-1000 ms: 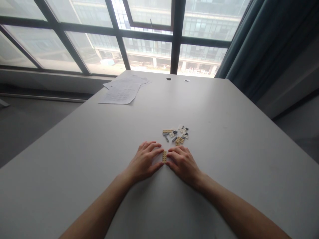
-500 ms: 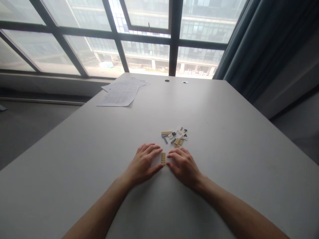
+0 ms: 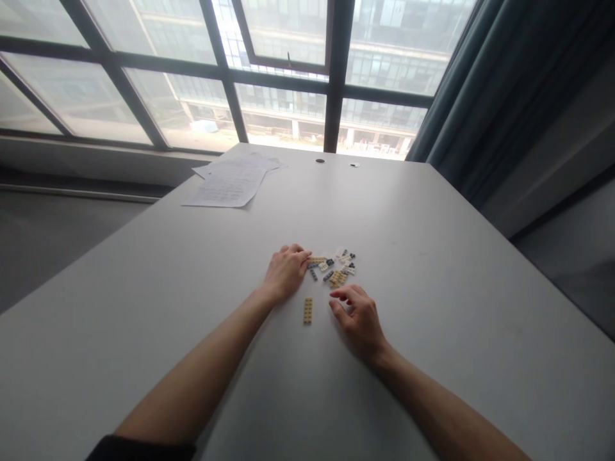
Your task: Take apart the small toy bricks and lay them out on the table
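Note:
My left hand (image 3: 287, 272) is at the left edge of a small heap of toy building bricks, its fingers drawn together at the end of a long tan brick (image 3: 317, 260); the thumb is hidden. My right hand (image 3: 358, 318) rests on the table just below the heap, loosely curled with a gap between thumb and fingers, holding nothing. Between the two forearms a tan studded brick (image 3: 307, 310) lies alone, lengthwise to me. Nearest the right fingertips are more tan bricks (image 3: 338, 278), with grey bricks (image 3: 328, 276) beside them.
White bricks (image 3: 344, 258) and small dark pieces (image 3: 352, 255) make up the far right of the heap. Printed papers (image 3: 230, 186) lie at the far left of the white table (image 3: 408, 256). Two round holes are near its back edge, before windows and a blue curtain (image 3: 461, 96).
My left hand has left the single tan brick and reached forward to the heap. My right hand has drawn slightly away from that brick, which stays on the table.

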Available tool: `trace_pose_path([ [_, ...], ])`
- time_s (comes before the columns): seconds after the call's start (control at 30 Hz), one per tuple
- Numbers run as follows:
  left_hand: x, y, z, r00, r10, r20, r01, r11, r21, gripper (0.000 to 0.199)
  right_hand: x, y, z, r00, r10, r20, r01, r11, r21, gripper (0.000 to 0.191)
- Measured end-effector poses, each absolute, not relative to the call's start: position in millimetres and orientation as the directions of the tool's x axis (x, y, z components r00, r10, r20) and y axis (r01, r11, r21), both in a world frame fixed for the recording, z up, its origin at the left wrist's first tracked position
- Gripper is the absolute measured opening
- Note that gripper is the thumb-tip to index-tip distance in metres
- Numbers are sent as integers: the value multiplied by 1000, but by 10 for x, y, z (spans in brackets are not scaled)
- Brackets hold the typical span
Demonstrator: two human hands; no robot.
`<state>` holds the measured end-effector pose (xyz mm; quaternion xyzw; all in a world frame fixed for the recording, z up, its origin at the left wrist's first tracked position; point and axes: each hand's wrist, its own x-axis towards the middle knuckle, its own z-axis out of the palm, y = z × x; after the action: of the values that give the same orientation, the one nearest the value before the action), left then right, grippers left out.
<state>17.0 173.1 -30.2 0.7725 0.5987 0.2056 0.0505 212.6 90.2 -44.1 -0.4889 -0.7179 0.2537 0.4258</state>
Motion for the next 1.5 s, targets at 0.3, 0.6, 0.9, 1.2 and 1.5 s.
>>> trace_pose_path([
  [0.3,224,1804,-381,149,934,323,870,-280,406,19,2104,910,-441,-156,923,352,443,384,-810,10],
  [0.6,332,1417,-216,38,895,445,778,-306,549,11,2169,945,-443,-60,974,217,104,222,-969,19],
  [0.9,240,654,-274,212,640,738,664,-649,371,10,1989,800,-366,-215,977,9,-311,-60,-949,19],
  [1.2,207,681,-356,255,574,778,638,-705,311,16,1980,762,-337,-235,972,-24,-302,-97,-948,22],
  [1.5,217,699,-369,185,701,689,600,-636,486,14,2026,804,-418,-165,986,28,-229,-11,-973,14],
])
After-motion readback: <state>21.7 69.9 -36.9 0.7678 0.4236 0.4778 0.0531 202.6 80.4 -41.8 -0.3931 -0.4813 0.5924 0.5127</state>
